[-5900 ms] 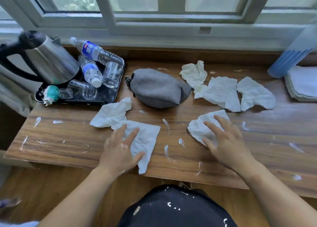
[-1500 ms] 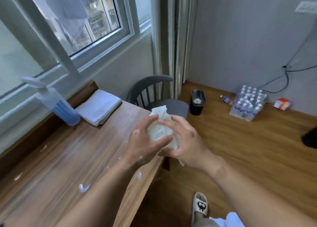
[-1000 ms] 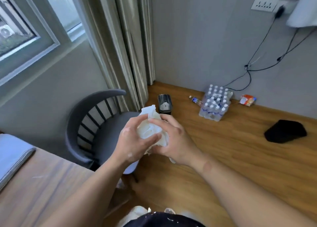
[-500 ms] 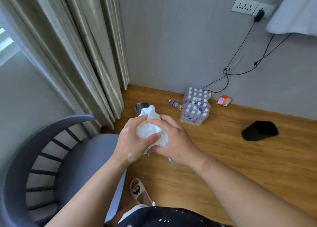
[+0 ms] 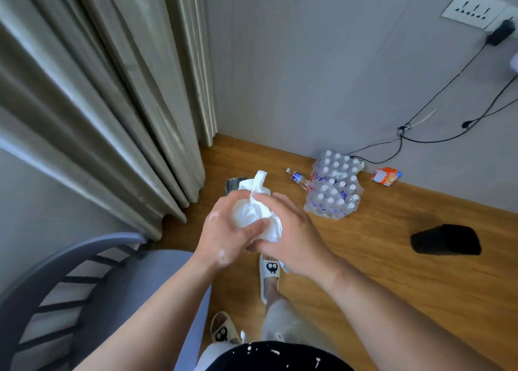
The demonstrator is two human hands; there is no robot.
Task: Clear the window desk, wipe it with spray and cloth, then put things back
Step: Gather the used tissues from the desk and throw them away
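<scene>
Two grips clasp one wad of crumpled white tissues (image 5: pixel 252 210): left grip (image 5: pixel 227 230) curled round its 9 o'clock side, right grip (image 5: pixel 291 238) wrapping it from 3 o'clock. Grey chair (image 5: pixel 84 272) at 8 o'clock, curtain (image 5: pixel 98 90) at 10, shrink-wrapped water bottles (image 5: pixel 333 191) at 2 on the wooden floor (image 5: pixel 392 258).

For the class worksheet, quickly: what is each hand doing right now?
Left hand: gripping the wad of tissues.
Right hand: gripping the same wad.
</scene>
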